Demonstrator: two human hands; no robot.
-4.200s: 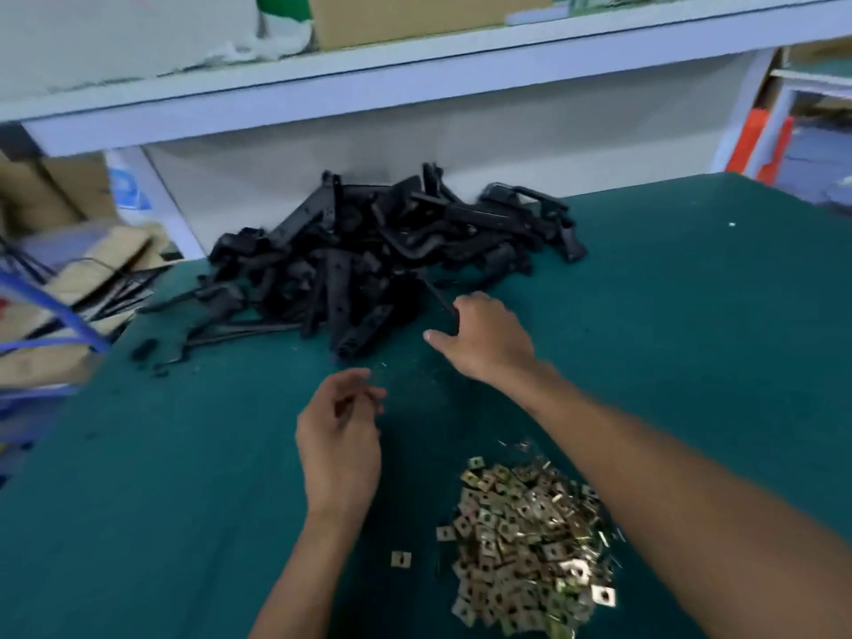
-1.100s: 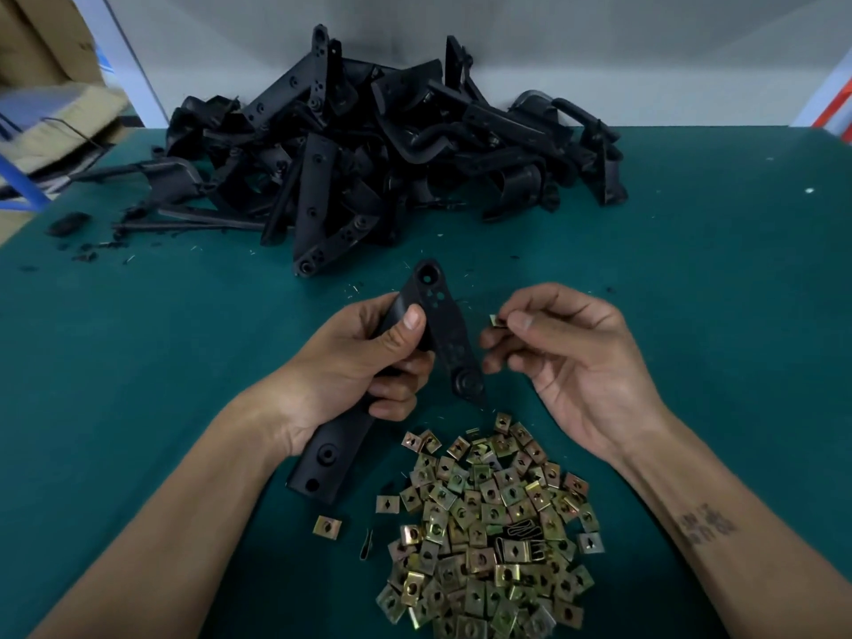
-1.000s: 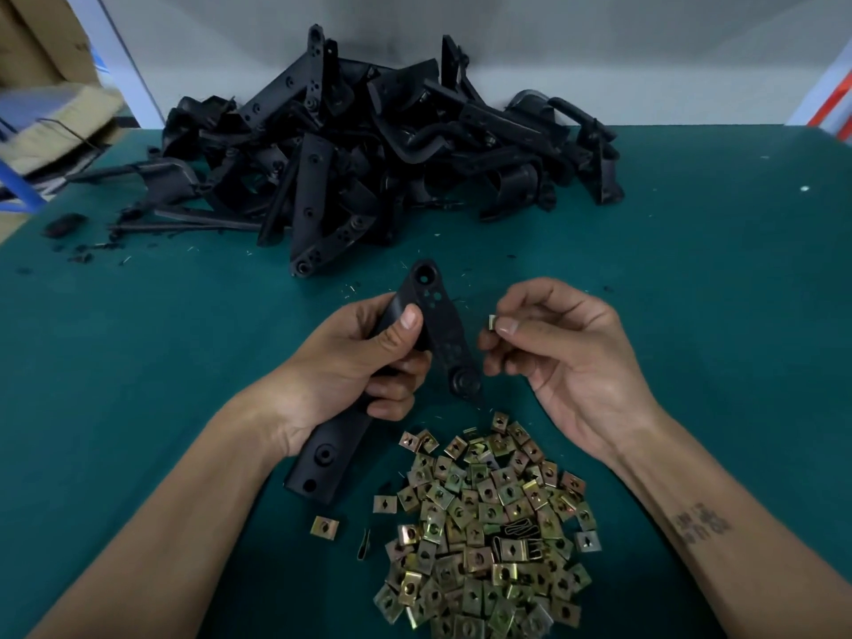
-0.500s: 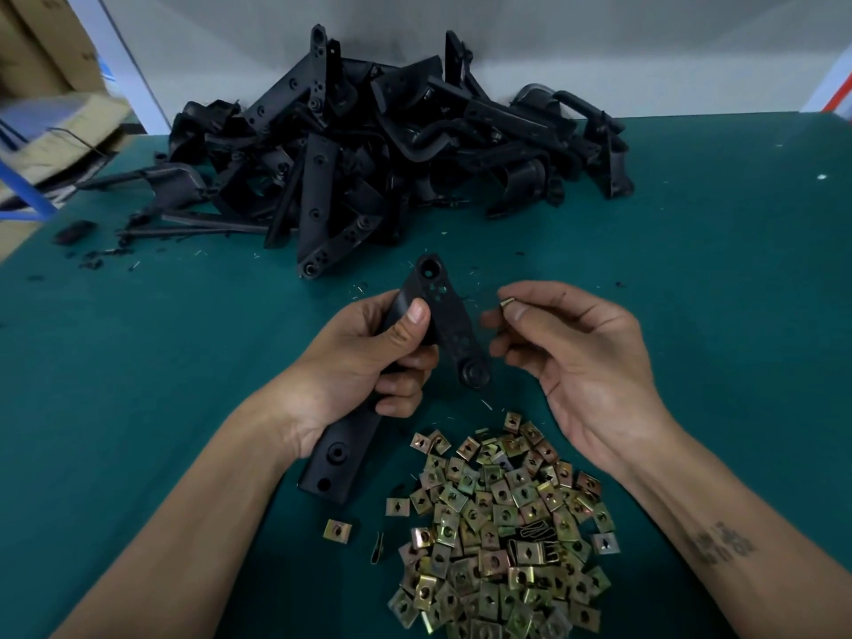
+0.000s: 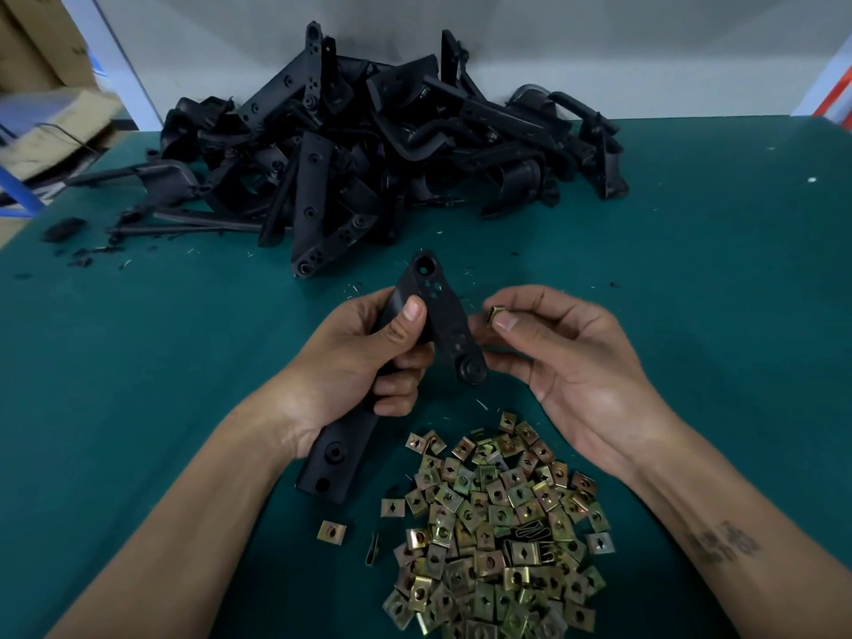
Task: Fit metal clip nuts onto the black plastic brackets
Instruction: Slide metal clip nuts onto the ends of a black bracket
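- Left hand [image 5: 355, 366]: wrapped round the middle of a black plastic bracket [image 5: 433, 315], thumb pressed flat on its near face and the other fingers curled behind and beneath it. The bracket is lifted off the counter [image 5: 138, 352]; one arm runs toward 7 o'clock below the palm, and a perforated arm folds back from the round eye at 12 o'clock to a round boss at 5 o'clock.
- Right hand [image 5: 567, 362]: thumb and forefinger pinching one metal clip nut [image 5: 496, 312], remaining fingers loosely curled. The nut is just beside the bracket's perforated arm, at its 3 o'clock edge; contact between them cannot be told.
- Heap of clip nuts [image 5: 498, 523]: brass-coloured squares lying on the counter at 6 o'clock from both hands, between the forearms.
- Stray clip nut [image 5: 332, 531]: lies apart from the heap, at its 9 o'clock side, near the lower tip of the held bracket.
- Pile of brackets [image 5: 369, 145]: tangled black parts at 12 o'clock on the far counter, against the pale wall [image 5: 599, 48].
- Cardboard boxes [image 5: 41, 53]: at 10 o'clock, beyond the counter's edge.
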